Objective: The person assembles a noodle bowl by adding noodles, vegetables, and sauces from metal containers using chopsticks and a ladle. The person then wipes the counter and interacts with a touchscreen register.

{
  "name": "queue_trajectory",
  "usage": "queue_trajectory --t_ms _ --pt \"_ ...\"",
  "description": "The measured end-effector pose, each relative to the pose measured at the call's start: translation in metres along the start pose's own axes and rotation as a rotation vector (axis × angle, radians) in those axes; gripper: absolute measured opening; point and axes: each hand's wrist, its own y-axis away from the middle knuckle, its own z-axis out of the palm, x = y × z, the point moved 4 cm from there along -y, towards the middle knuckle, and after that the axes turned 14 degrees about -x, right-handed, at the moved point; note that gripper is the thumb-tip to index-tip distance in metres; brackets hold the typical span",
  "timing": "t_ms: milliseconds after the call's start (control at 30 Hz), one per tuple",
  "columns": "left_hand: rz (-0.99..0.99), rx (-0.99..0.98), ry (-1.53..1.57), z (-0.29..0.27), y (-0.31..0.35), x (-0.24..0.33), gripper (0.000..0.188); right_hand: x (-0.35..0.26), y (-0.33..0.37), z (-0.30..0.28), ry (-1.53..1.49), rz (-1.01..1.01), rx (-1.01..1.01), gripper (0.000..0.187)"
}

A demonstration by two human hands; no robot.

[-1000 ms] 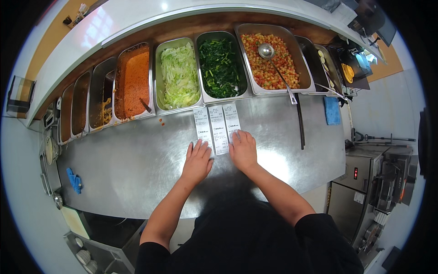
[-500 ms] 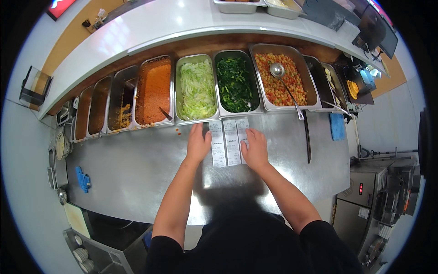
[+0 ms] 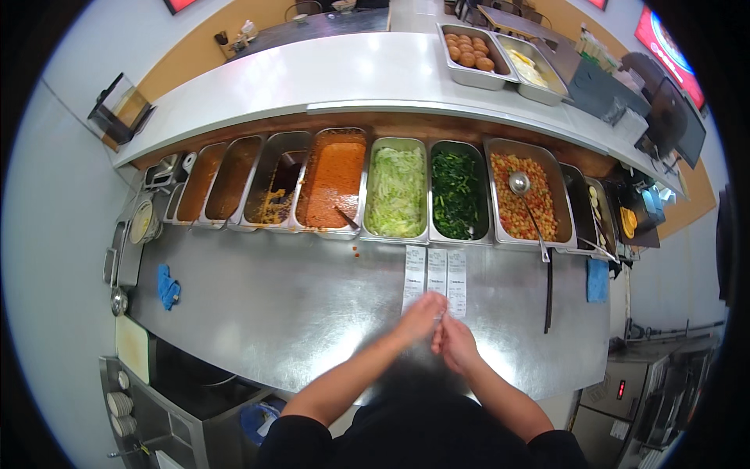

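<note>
Three white paper slips (image 3: 435, 270) lie side by side on the steel worktop, just below the pans of greens. My left hand (image 3: 422, 316) and my right hand (image 3: 457, 342) meet above the slips' lower ends. Motion smears the left fingers, so their pose is unclear. The right hand's fingers are curled closed against the left hand; whether anything is inside them is hidden. Directly ahead of the slips stand a pan of shredded cabbage (image 3: 396, 187) and a pan of chopped dark greens (image 3: 453, 191).
A ladle (image 3: 531, 205) rests in the diced vegetable pan (image 3: 564, 195). Black chopsticks (image 3: 548, 293) and a blue cloth (image 3: 597, 280) lie to the right. The orange sauce pan (image 3: 332, 180) stands farther left. Another blue cloth (image 3: 167, 287) lies far left. Brown eggs (image 3: 469, 51) sit on the raised counter.
Both hands have left the sides of the slips and come together over their lower ends. The view has tilted up, showing more of the raised counter. The slips stay in place.
</note>
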Motion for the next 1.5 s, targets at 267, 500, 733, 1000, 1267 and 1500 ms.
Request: queue_trajectory --t_ms 267,500,733,1000,1267,1500 --pt "-0.486 -0.046 0.886 0.061 0.087 0.007 0.035 0.016 0.038 0.048 1.014 -0.304 -0.003 0.046" --pt "-0.251 -0.121 0.873 0.071 0.108 0.002 0.016 0.022 0.055 0.053 -0.181 0.231 -0.102 0.033" --pt "-0.285 -0.131 0.914 0.074 0.122 -0.010 0.033 0.034 0.061 0.061 0.864 -0.001 -0.051 0.030" --pt "-0.029 0.046 0.282 0.060 0.140 0.008 0.028 -0.008 0.085 0.129 1.708 -0.794 0.117 0.030" --pt "0.120 -0.322 -0.568 0.080 0.160 0.044 0.026 0.026 0.082 0.068 0.869 0.153 -0.396 0.042" --pt "0.204 -0.381 -0.650 0.129 0.153 0.067 0.017 0.014 0.119 0.038 0.335 0.681 -0.326 0.047"
